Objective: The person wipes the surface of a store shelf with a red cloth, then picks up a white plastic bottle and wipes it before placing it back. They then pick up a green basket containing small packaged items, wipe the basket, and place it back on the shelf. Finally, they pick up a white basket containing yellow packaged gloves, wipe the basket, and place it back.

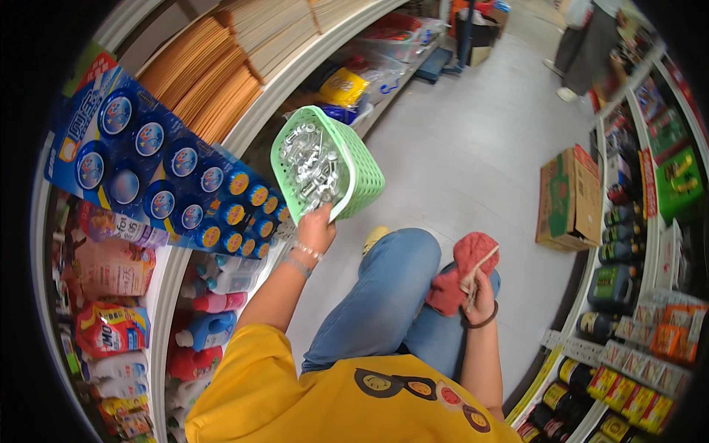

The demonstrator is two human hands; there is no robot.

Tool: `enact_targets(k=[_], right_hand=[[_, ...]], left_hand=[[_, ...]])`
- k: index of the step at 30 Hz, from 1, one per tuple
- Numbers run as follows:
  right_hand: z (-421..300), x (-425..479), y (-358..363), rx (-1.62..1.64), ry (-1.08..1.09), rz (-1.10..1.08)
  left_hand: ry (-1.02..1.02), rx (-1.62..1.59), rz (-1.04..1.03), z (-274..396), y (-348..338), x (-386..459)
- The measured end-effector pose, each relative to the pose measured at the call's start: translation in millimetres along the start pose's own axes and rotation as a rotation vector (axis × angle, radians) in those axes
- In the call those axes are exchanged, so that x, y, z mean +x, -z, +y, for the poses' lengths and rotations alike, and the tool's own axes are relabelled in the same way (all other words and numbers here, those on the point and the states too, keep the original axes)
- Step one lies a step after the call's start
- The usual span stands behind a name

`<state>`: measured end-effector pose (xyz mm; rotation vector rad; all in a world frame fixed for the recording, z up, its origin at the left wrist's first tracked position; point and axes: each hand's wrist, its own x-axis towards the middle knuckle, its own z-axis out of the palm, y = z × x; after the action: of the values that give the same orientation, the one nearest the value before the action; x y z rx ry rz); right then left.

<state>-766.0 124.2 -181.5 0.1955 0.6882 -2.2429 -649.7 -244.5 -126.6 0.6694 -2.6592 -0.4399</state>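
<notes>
My left hand [317, 228] grips the near rim of a light green perforated plastic basket [363, 171]. Many small clear and silvery pieces [311, 163] fill the basket, whose open top tilts towards the shelf on the left. Crumpled in my right hand [479, 302] is a red cloth [462, 271] with a pale edge, held above my bent knee. Beside the basket, on the left, hangs a blue display card [160, 166] with rows of round blue and orange-topped items.
Shelves with detergent bottles [213, 329] and stacked tan paper goods [205, 77] run along the left. A cardboard box [568, 199] stands on the floor by the right shelves, which hold dark bottles [612, 282]. A person [590, 47] stands farther up the aisle.
</notes>
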Motion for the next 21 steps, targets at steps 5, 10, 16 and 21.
enact_targets(k=[5, 10, 16, 21], right_hand=[[5, -45, -87, -0.451, 0.316, 0.102], [38, -80, -170, -1.134, 0.866, -0.051], [-9, -86, -196, -0.965, 0.686, -0.047], [-73, -46, -205, -0.868, 0.518, -0.051]], left_hand=[[-0.29, -0.172, -0.113, 72, 80, -46], [-0.614, -0.181, -0.359, 120, 159, -69], [-1.0, -0.182, -0.504, 141, 217, -90], [-1.084, -0.152, -0.548, 151, 258, -105]])
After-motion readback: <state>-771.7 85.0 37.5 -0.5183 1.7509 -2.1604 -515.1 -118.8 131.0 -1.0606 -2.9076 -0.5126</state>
